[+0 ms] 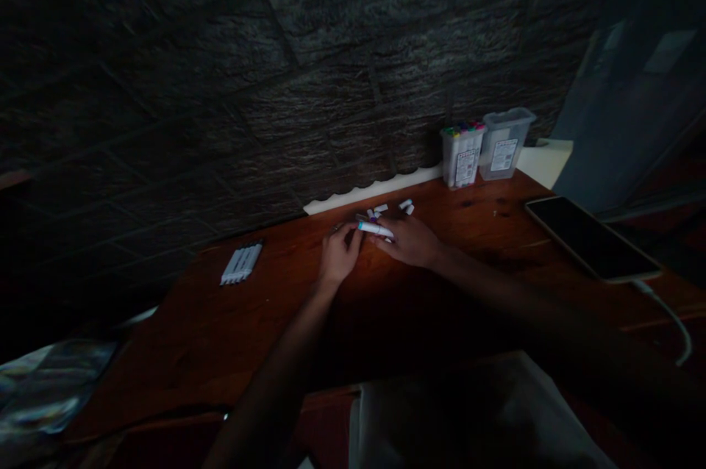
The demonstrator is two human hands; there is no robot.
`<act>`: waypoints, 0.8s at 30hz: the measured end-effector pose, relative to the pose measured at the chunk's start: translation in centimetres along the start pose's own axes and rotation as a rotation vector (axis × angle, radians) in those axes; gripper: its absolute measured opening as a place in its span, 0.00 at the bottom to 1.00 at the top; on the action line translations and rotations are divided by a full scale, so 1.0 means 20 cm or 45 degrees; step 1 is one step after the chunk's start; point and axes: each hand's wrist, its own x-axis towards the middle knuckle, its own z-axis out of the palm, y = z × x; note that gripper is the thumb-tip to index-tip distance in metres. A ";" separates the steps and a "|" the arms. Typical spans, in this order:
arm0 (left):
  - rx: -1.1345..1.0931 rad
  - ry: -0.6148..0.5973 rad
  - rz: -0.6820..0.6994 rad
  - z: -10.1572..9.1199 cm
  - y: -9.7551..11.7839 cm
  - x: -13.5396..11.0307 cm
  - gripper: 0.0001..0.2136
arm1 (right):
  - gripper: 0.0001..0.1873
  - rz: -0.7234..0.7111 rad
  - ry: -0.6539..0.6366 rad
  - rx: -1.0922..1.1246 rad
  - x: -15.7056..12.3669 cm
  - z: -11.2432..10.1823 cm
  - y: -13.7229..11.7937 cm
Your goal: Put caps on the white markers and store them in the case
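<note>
In the head view, my right hand is closed around a white marker with a blue end pointing left. My left hand is just left of that blue end, its thumb and fingers bent towards each other. What its fingertips hold, if anything, is too dark and small to make out. Beyond my hands lie several small white caps on the wooden table, some with purple or blue parts. Two more cap-like pieces rest a little to the right. Left of my hands, several white markers lie side by side in a row.
A clear plastic box full of colourful-ended markers stands at the back right, beside a second clear box. A phone with a white cable lies at right. A white scalloped strip runs along the stone wall.
</note>
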 end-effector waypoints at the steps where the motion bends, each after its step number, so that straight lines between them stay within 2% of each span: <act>1: -0.007 -0.003 0.009 0.00 0.00 0.00 0.11 | 0.18 0.013 0.010 -0.011 0.00 0.00 0.00; 12: -0.072 -0.071 -0.027 0.01 0.03 -0.01 0.10 | 0.13 -0.046 -0.015 0.126 0.00 0.01 0.00; 18: -0.064 -0.027 -0.080 0.00 0.02 -0.01 0.10 | 0.15 -0.036 0.017 0.142 0.00 0.01 0.01; 24: -0.085 -0.047 -0.043 0.00 0.02 -0.02 0.11 | 0.15 -0.081 -0.019 0.135 0.00 0.03 0.03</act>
